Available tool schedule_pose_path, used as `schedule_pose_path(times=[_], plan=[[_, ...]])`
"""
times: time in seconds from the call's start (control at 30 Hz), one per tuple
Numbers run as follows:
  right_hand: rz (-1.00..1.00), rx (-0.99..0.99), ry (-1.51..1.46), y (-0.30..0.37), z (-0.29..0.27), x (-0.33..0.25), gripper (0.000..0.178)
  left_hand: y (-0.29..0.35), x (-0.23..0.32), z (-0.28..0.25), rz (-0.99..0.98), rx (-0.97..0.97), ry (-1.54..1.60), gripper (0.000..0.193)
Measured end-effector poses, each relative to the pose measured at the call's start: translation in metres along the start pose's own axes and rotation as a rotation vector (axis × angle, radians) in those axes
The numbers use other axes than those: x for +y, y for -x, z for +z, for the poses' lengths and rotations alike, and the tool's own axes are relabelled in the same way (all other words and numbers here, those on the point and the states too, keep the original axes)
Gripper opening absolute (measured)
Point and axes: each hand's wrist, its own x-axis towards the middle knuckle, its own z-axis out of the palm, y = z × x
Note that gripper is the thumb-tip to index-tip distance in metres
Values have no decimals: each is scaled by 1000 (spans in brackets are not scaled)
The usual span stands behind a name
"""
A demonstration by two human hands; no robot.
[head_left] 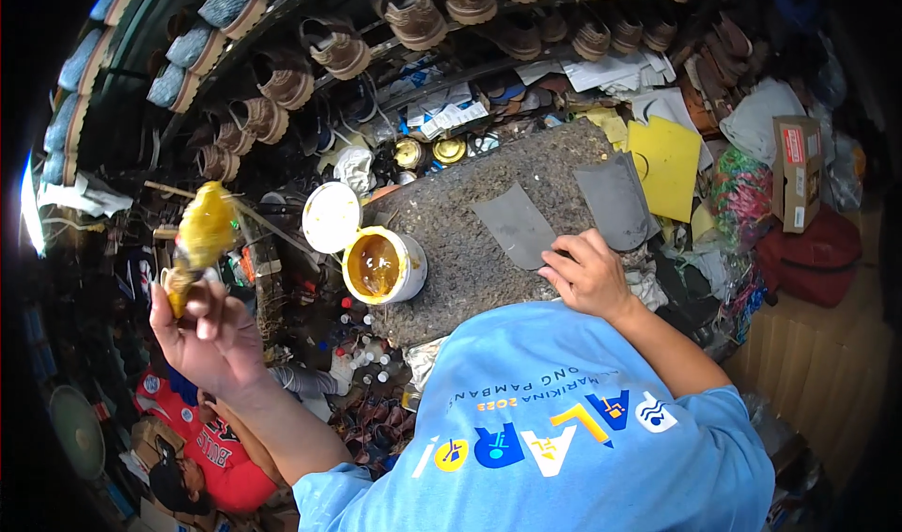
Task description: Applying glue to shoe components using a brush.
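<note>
My left hand, raised at the left, grips the handle of a brush whose head is thickly coated in yellow glue. On a rough, dark work slab my right hand rests with bent fingers on the near right corner of a grey sheet piece, holding it by that edge. A second grey sheet piece lies just beyond that hand. Between my hands stands a white tub of amber glue, uncovered, its rim smeared yellow. Its white lid leans beside it.
Racks of brown shoes and blue shoes curve along the back and left. Yellow sheets and a cardboard box are at the right. Small bottles crowd below the slab. A person in red is at lower left.
</note>
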Motion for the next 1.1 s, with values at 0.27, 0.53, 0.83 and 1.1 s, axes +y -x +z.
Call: schedule_pose_path(times=[0.27,0.53,0.83,1.1], plan=[[-4,24,-15,7,2,-1,27,-3,-195,45,-162,-159,-1101,13],[35,71,-22,11,2,1,25,2,-231,74,-68,-482,-1322,9],[51,82,-33,9,4,1,21,6,-248,89,74,-526,-1461,3],[69,56,-50,10,3,2,25,3,-252,96,10,-454,-1486,9]])
